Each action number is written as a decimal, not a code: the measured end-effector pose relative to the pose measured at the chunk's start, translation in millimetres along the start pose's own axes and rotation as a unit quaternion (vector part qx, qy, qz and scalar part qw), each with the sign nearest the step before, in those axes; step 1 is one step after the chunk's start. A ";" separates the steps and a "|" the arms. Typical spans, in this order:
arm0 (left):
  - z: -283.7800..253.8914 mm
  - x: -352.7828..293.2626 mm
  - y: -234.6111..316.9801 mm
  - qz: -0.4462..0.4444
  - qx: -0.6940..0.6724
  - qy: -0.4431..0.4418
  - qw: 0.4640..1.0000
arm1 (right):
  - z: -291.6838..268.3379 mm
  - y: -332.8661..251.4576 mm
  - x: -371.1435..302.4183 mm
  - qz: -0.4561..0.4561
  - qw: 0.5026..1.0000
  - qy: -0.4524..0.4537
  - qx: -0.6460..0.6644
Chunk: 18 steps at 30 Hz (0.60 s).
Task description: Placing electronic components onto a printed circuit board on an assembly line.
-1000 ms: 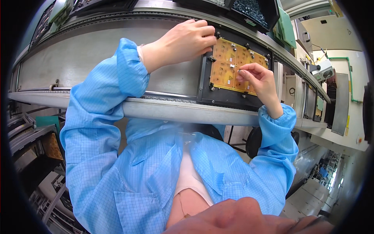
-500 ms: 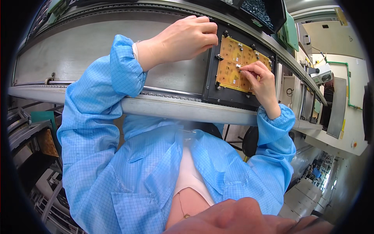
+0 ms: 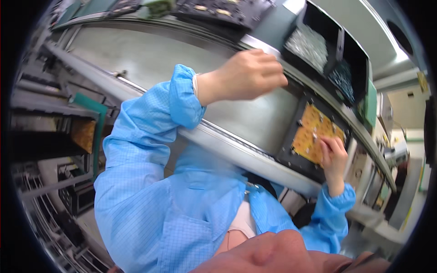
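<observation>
On the grey metal conveyor (image 3: 248, 120), the flat yellow circuit board (image 3: 310, 125) lies within a black rectangular carrier (image 3: 286, 155) whose small black clips (image 3: 300, 123) presumably steady it. The right hand (image 3: 334, 159) bunches its fingers over it, the left hand (image 3: 252, 75) curls inward; whether either pinches anything, I cannot tell.

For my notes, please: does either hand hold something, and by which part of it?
It cannot be told: the right hand is blurred over the yellow board, and the left hand is curled, fingertips hidden. No held thing shows.
</observation>
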<state>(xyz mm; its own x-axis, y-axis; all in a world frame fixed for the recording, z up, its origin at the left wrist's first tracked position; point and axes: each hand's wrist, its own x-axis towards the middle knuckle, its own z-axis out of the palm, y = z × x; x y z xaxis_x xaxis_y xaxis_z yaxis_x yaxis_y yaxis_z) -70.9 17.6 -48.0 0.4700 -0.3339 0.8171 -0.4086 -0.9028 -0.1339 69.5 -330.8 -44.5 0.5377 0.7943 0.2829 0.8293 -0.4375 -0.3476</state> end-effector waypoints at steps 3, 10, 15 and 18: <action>-40.8 -37.4 -74.9 -0.155 0.139 0.073 0.975 | -18.7 36.6 -11.8 0.065 0.993 0.070 -0.064; -109.4 -111.6 -241.6 -0.511 0.451 -0.033 0.731 | -24.9 177.8 -45.2 0.322 0.938 0.081 -0.101; -118.3 -99.1 -277.4 -0.618 0.357 -0.178 0.677 | -11.0 183.8 -55.9 0.331 0.940 0.071 -0.034; -130.6 -98.0 -282.9 -0.633 0.342 -0.200 0.665 | -10.0 176.9 -61.9 0.321 0.946 0.043 0.011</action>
<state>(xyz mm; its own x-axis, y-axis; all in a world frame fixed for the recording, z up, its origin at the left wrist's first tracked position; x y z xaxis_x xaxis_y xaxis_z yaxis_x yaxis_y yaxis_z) -103.5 341.1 -17.0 0.3247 0.8895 0.3215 0.8997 -0.3953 0.1852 184.4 -461.6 -114.6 0.9407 0.3299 0.0785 0.3245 -0.8087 -0.4906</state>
